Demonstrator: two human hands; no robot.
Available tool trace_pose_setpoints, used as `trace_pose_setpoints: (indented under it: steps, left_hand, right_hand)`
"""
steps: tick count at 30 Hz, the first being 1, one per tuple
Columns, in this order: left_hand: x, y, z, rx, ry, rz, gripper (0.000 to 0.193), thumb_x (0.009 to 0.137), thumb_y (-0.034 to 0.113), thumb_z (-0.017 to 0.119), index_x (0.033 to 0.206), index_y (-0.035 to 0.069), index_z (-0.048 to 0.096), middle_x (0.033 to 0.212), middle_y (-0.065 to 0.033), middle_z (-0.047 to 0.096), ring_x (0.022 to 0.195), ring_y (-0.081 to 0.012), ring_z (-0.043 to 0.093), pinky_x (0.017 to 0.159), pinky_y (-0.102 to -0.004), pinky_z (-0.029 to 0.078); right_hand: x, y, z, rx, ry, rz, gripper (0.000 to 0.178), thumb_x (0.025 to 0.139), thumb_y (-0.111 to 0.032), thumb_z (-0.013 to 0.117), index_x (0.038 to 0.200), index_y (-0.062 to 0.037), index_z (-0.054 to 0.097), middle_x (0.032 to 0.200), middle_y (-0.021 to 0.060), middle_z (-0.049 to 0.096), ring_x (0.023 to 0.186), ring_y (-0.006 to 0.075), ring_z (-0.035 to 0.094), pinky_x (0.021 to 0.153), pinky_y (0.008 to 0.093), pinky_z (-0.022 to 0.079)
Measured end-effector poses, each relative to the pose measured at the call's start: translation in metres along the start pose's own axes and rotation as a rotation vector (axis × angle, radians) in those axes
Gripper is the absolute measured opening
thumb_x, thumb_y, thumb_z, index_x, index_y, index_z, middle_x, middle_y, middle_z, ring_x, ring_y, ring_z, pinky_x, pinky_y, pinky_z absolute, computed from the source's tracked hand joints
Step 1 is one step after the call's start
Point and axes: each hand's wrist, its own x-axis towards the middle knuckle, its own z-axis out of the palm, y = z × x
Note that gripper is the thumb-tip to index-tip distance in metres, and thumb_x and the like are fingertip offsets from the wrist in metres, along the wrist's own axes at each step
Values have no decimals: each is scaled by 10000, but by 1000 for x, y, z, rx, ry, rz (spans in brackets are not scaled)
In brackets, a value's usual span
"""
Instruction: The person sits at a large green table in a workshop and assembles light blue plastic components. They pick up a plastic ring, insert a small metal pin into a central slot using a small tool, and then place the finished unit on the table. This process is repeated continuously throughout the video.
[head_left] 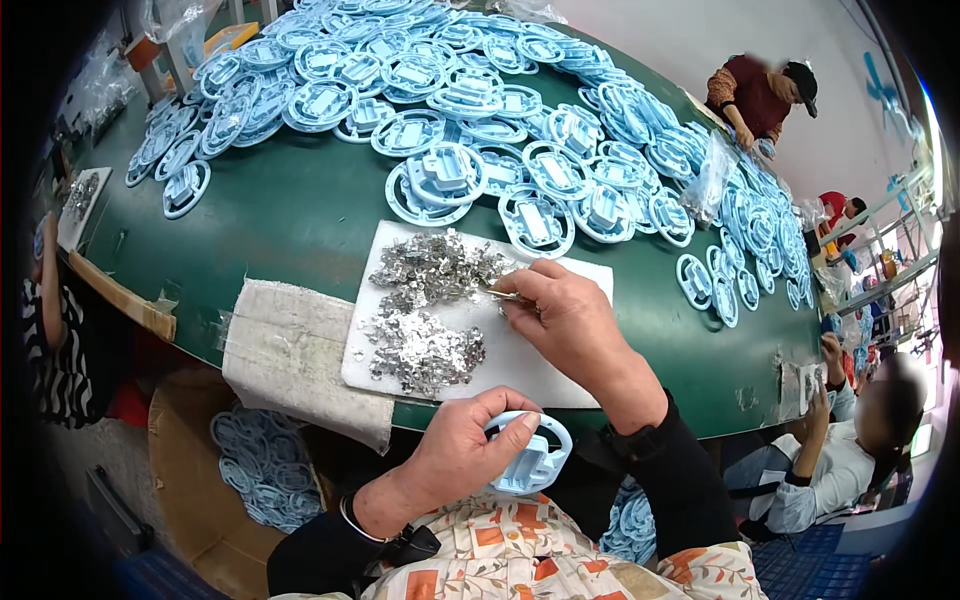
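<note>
My left hand grips a light blue oval plastic part with a ring-shaped rim and a moulded recess, close in front of my body. Over the white board, my right hand pinches thin metal tweezers, partly hidden by the fingers. Their tips are at the right edge of a heap of small silver metal pieces. A second, brighter heap of such pieces lies nearer to me on the same board. Whether the tips hold a piece is too small to tell.
Many similar blue parts are piled across the green table. A worn cloth-like pad overhangs the front edge. Below left stands a cardboard box with more parts. Other people sit or stand around the table.
</note>
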Motion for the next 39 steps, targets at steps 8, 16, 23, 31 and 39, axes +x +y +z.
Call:
trace_pose_setpoints:
  steps: [8,16,23,31,39]
  left_hand:
    - [1,-1,-2,-31,0,13,238,1009,202,622,1064,-22,679,837,-20,699,744,-43,601,667,-229,501]
    - [1,-2,0,-21,15,-14,282,1052,238,565,1082,-23,669,882,-30,700,795,-45,601,709,-228,501]
    - [0,0,4,-91,87,9,354,1103,263,435,1099,-7,663,834,18,600,777,-28,500,707,-205,444]
    - [8,-4,9,-19,157,-51,316,1091,237,472,1241,-10,602,876,48,575,773,-18,487,689,-201,435]
    - [26,14,17,448,263,70,277,1038,231,529,1017,-1,680,661,-198,598,645,-329,615,577,-425,485]
  right_hand:
    - [26,-7,19,-244,30,-119,125,845,-175,749,941,-109,704,865,58,640,750,311,668,640,427,526]
    - [13,-7,5,-211,75,-101,113,846,-181,734,880,-88,681,820,67,630,740,316,663,634,441,525]
    - [-11,0,-2,70,37,49,114,860,-160,745,933,-74,725,887,85,684,764,291,687,660,390,542]
    - [-47,2,-18,302,39,171,133,856,-84,757,959,-12,715,816,91,651,690,187,637,627,312,508]
    - [-72,-2,-26,387,23,223,144,863,-109,752,940,7,714,775,85,653,659,148,589,603,293,475]
